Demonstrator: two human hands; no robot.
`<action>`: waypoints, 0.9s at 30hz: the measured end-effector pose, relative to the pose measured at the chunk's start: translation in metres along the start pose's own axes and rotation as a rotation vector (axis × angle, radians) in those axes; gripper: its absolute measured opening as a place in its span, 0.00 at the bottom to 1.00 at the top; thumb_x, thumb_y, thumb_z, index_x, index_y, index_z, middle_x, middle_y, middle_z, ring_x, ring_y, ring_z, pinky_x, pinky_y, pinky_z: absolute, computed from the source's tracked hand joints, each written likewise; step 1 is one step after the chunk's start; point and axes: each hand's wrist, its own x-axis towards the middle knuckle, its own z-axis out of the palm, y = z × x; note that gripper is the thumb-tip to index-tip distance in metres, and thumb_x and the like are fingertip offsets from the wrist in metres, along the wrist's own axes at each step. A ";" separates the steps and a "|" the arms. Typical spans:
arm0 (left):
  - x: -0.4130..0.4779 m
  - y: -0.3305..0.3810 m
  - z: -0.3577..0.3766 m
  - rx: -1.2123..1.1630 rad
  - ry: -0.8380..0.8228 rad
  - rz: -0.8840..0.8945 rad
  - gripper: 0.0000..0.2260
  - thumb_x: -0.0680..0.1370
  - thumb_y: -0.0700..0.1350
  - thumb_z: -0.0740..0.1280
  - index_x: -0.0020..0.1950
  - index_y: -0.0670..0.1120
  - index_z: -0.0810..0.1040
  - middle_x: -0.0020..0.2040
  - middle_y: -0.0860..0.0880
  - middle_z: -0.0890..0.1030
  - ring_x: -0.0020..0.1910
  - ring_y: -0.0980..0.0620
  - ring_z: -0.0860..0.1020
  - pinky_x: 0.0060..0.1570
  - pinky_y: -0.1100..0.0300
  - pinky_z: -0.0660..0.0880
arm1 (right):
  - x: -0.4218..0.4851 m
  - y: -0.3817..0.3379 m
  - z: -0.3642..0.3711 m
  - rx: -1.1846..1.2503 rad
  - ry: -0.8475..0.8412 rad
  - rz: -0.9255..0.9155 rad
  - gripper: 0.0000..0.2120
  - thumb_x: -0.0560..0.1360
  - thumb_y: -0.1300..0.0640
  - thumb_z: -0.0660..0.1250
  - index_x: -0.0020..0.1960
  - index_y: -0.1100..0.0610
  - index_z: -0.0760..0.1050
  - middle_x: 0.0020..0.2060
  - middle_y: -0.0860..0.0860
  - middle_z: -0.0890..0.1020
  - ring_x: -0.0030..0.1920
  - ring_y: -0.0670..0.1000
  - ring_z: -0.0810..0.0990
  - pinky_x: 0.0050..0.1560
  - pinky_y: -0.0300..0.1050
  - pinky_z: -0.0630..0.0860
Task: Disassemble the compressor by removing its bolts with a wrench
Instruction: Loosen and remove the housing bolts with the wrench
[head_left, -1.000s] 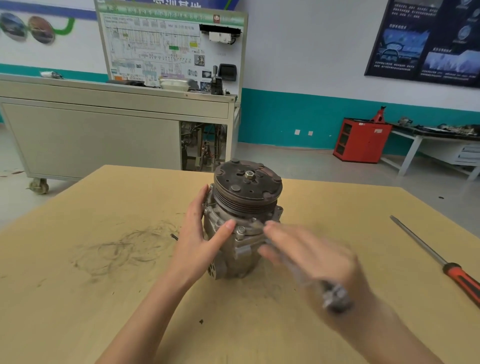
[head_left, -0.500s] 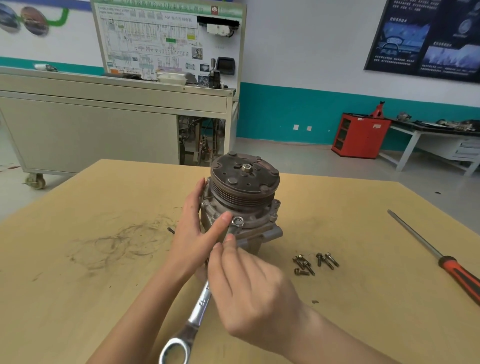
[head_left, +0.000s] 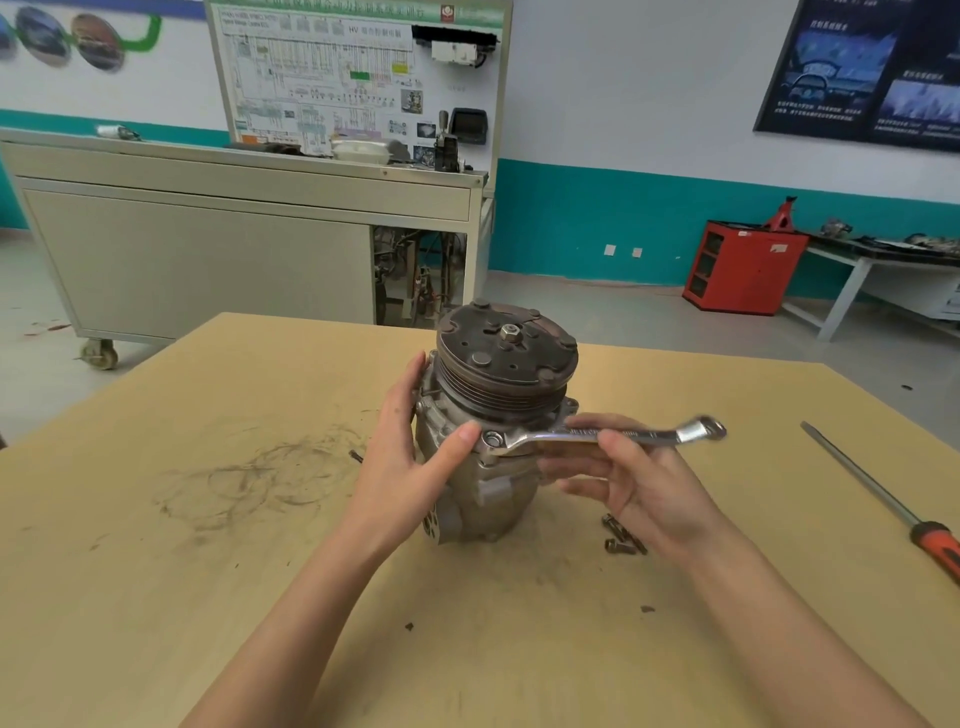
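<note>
The compressor (head_left: 483, 483) stands on the bench (head_left: 208, 597) in the middle of the frame, with its round pulley (head_left: 506, 358) on top. The left hand (head_left: 410, 467) lies flat on its left side, fingers straight, thumb beside a bolt (head_left: 491, 439). The ring end of the wrench (head_left: 639, 435) sits on that bolt. The right hand (head_left: 639, 483) curls round the wrench handle, just right of the compressor. Loose bolts (head_left: 621, 538) lie on the bench beside that hand. A screwdriver (head_left: 883, 499) lies at the right edge.
</note>
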 end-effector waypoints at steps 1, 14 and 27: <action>0.000 0.000 0.000 0.000 0.003 -0.002 0.43 0.67 0.69 0.64 0.78 0.56 0.55 0.76 0.59 0.63 0.72 0.65 0.62 0.68 0.65 0.61 | 0.007 -0.003 -0.001 0.008 0.011 0.023 0.11 0.75 0.56 0.64 0.49 0.57 0.83 0.45 0.61 0.84 0.45 0.58 0.84 0.42 0.44 0.81; 0.000 0.002 0.000 0.011 0.011 0.009 0.43 0.67 0.68 0.64 0.78 0.54 0.56 0.75 0.59 0.64 0.72 0.64 0.63 0.65 0.72 0.60 | -0.033 -0.013 0.066 -1.676 0.238 -1.142 0.20 0.79 0.50 0.61 0.42 0.63 0.83 0.41 0.55 0.85 0.37 0.50 0.83 0.36 0.39 0.77; 0.004 0.004 0.001 -0.021 0.000 0.015 0.44 0.67 0.66 0.65 0.78 0.50 0.58 0.75 0.53 0.66 0.73 0.58 0.64 0.73 0.52 0.62 | -0.024 0.032 0.115 -2.058 0.360 -1.168 0.13 0.76 0.56 0.66 0.43 0.64 0.83 0.36 0.60 0.83 0.29 0.52 0.78 0.27 0.40 0.72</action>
